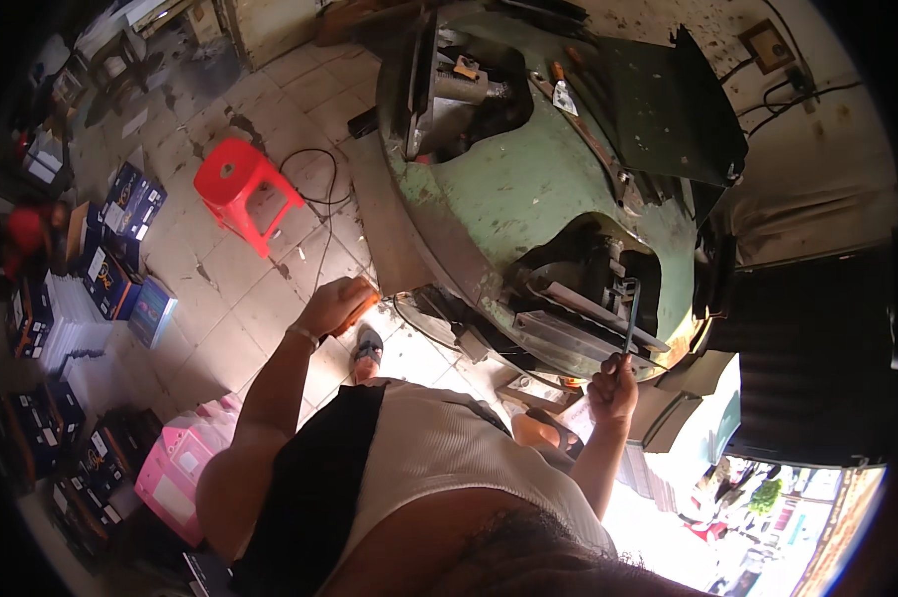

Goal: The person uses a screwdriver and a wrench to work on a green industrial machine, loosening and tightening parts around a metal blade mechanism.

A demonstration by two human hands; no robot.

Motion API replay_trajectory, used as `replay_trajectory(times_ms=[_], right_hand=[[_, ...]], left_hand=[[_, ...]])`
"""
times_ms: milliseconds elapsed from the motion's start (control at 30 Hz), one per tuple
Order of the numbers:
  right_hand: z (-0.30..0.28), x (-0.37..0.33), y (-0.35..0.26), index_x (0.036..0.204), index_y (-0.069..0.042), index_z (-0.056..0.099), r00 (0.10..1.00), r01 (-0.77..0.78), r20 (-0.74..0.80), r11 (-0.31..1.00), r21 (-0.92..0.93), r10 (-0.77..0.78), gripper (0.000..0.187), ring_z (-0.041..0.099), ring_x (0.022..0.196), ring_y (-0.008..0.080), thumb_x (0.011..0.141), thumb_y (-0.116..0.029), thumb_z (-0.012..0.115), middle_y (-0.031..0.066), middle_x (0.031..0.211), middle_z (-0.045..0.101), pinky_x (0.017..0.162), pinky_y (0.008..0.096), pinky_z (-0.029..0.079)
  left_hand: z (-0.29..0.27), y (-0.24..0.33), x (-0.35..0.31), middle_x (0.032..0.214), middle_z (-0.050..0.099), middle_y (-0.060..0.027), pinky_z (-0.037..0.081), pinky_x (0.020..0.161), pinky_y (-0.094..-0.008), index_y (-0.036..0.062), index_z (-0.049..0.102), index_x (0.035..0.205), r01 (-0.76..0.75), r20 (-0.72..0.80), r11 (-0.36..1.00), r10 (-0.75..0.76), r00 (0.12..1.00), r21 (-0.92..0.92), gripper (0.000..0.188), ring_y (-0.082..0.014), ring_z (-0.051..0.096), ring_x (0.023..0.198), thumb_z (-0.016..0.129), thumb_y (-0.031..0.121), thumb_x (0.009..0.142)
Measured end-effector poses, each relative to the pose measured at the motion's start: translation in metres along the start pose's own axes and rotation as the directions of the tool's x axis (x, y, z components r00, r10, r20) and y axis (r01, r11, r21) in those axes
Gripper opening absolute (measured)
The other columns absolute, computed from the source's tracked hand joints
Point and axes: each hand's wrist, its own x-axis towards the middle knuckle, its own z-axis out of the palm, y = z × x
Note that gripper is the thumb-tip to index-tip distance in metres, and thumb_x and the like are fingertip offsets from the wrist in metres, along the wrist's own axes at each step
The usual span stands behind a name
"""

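My left hand (334, 306) is closed round a slim orange object (361, 310), mostly covered by the fingers, so its kind does not show. It is held out over the floor, left of a big round green machine (489, 204). In my right hand (613, 388) is a long, thin grey metal bar tool (633, 323), gripped by its lower end. The bar points up and away, its bent far end over the machine's near dark opening (648, 269). Metal parts and a long flat bar (598, 310) sit in that opening; whether the tool touches them I cannot tell.
A red plastic stool (240, 189) stands on the tiled floor, a black cable beside it. Boxes and paper stacks (71, 308) line the left, with a pink case (180, 473) lower down. A scraper (563, 92) lies on the machine; thick paper blocks (702, 408) stand at right.
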Motion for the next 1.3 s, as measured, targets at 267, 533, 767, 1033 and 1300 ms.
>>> replay_trajectory(times_ms=[267, 533, 767, 1033, 1300], right_hand=[[-0.005, 0.000, 0.004, 0.095, -0.011, 0.057, 0.991, -0.018, 0.132, 0.995, 0.100, 0.004, 0.038, 0.032, 0.044, 0.0074, 0.111, -0.043, 0.044, -0.0033, 0.064, 0.047, 0.042, 0.0273, 0.026], [-0.009, 0.002, 0.005, 0.098, -0.011, 0.055, 0.986, -0.052, 0.166, 0.978, 0.203, 0.018, 0.035, 0.035, 0.047, 0.0083, 0.112, -0.040, 0.042, -0.0004, 0.078, 0.056, 0.045, 0.0280, 0.030], [-0.009, 0.003, 0.005, 0.103, -0.013, 0.057, 0.985, -0.080, 0.169, 0.972, 0.223, 0.043, 0.031, 0.036, 0.049, 0.0077, 0.112, -0.039, 0.043, -0.0012, 0.079, 0.056, 0.046, 0.0259, 0.030], [-0.008, 0.001, 0.005, 0.098, -0.013, 0.055, 0.982, -0.069, 0.186, 0.977, 0.201, 0.031, 0.033, 0.032, 0.048, 0.0084, 0.112, -0.040, 0.044, -0.0032, 0.073, 0.047, 0.045, 0.0266, 0.026], [0.002, 0.004, 0.003, 0.094, -0.013, 0.054, 0.998, -0.035, 0.062, 0.995, 0.099, 0.029, 0.036, 0.034, 0.047, 0.0079, 0.112, -0.043, 0.043, -0.0034, 0.073, 0.048, 0.042, 0.0253, 0.026]], left_hand=[[-0.095, 0.246, -0.026, 0.102, 0.071, -0.0082, 0.056, 0.077, -0.0313, -0.0006, 0.062, 0.125, -0.301, 0.281, 0.319, 0.946, 0.162, -0.899, 0.057, -0.0148, 0.066, 0.081, 0.066, 0.049, 0.098], [-0.098, 0.319, -0.040, 0.102, 0.071, -0.0100, 0.056, 0.074, -0.0317, -0.0004, 0.064, 0.123, -0.296, 0.275, 0.239, 0.958, -0.084, -0.925, 0.059, -0.0167, 0.067, 0.079, 0.070, 0.050, 0.095], [-0.099, 0.321, -0.038, 0.101, 0.070, -0.0116, 0.057, 0.072, -0.0320, -0.0002, 0.066, 0.122, -0.290, 0.264, 0.224, 0.958, -0.108, -0.931, 0.060, -0.0182, 0.067, 0.078, 0.073, 0.051, 0.091], [-0.099, 0.326, -0.038, 0.101, 0.070, -0.0134, 0.057, 0.069, -0.0324, -0.0001, 0.067, 0.120, -0.262, 0.259, 0.203, 0.944, -0.202, -0.943, 0.062, -0.0201, 0.067, 0.076, 0.077, 0.052, 0.088], [-0.110, 0.338, -0.026, 0.101, 0.070, -0.0153, 0.057, 0.066, -0.0328, 0.0001, 0.069, 0.118, -0.275, 0.310, 0.225, 0.896, -0.319, -0.935, 0.064, -0.0219, 0.068, 0.075, 0.081, 0.053, 0.084]])
